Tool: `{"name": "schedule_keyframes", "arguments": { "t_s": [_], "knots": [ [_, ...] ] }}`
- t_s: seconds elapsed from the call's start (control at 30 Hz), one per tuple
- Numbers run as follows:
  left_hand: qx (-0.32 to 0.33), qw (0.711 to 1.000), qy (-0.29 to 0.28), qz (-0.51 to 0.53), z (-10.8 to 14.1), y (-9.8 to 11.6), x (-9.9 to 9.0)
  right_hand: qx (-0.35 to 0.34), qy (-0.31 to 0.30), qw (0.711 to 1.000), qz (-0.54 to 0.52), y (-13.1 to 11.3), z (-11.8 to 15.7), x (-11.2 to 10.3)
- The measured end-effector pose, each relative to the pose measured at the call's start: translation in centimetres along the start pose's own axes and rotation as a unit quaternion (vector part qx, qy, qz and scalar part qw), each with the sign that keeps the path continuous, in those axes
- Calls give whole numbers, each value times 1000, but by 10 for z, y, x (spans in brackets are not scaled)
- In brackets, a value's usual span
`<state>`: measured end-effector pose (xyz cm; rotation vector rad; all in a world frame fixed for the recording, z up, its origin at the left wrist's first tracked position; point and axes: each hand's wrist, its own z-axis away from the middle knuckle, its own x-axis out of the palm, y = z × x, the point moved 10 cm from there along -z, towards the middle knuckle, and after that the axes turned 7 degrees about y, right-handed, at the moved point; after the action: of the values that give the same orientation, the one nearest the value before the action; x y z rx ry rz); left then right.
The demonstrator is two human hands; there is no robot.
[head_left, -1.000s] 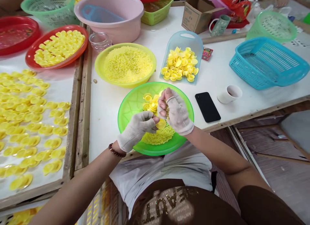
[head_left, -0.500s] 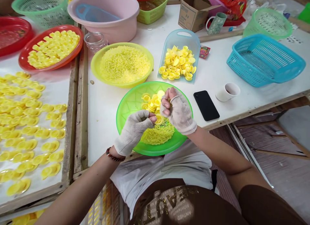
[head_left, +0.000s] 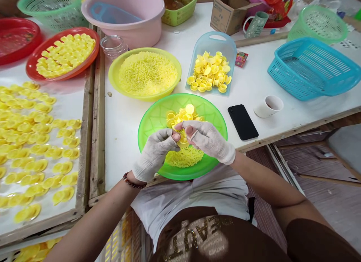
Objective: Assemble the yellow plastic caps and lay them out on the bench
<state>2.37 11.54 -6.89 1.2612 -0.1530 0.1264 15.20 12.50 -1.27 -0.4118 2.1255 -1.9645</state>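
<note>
Both hands wear fingerless white gloves and meet over a green plastic tray (head_left: pixel 146 121). My left hand (head_left: pixel 158 151) pinches a small yellow plastic cup with a lid (head_left: pixel 184 141) between thumb and fingers. From the other side, the thumb and fingers of my right hand (head_left: pixel 213 141) close on the same cup, and its fingertips partly cover it. Behind the hands, more yellow cups (head_left: pixel 189 110) lie heaped in the tray. A mound of small yellow pellets (head_left: pixel 184 157) fills the tray's near side.
Beyond the tray stand a yellow bowl of pellets (head_left: pixel 146 73) and a blue scoop (head_left: pixel 199 45) holding yellow cups. To the right are a black phone (head_left: pixel 243 122), a paper cup (head_left: pixel 267 107) and a blue basket (head_left: pixel 310 72). Rows of yellow pieces (head_left: pixel 36 149) cover the left table.
My right hand has come down and left from above the tray to the cup, its fingers now around it. My left hand still holds the cup. The view has shifted slightly.
</note>
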Motion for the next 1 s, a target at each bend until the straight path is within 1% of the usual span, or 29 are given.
{"name": "schedule_keyframes", "arguments": {
  "t_s": [0.07, 0.23, 0.37, 0.43, 0.5, 0.57, 0.63, 0.7, 0.83, 0.9, 1.0],
  "knots": [
    [4, 1000, 5, 3, 0, 1, -1, 10, 17, 1000, -10, 1, 0, -6],
    [16, 1000, 12, 24, 1, 4, -1, 52, 52, 993, -87, 4, 0, -18],
    [22, 999, 23, 38, 7, 8, -9, 82, 61, 993, -64, 13, 2, -21],
    [39, 999, 25, 29, 12, 13, -15, 87, 63, 993, -53, 15, 3, -20],
    [58, 998, 29, 9, 15, 18, -21, 88, 48, 994, -52, 15, 4, -14],
    [63, 997, 31, -11, 17, 21, -22, 87, 21, 995, -49, 12, 4, -3],
    [61, 998, 30, -18, 17, 22, -19, 76, 3, 997, -27, 8, 3, 7],
    [60, 998, 24, -18, 16, 21, -14, 67, 3, 998, 9, 7, 1, 10],
    [57, 998, 24, -13, 14, 19, -10, 72, 13, 995, 65, 11, -1, 3],
    [56, 998, 32, 0, 15, 20, -13, 74, 8, 993, 88, 12, -1, -2],
    [59, 997, 42, 9, 24, 26, -24, 73, -28, 990, 114, 16, 3, -7]
  ]
}}
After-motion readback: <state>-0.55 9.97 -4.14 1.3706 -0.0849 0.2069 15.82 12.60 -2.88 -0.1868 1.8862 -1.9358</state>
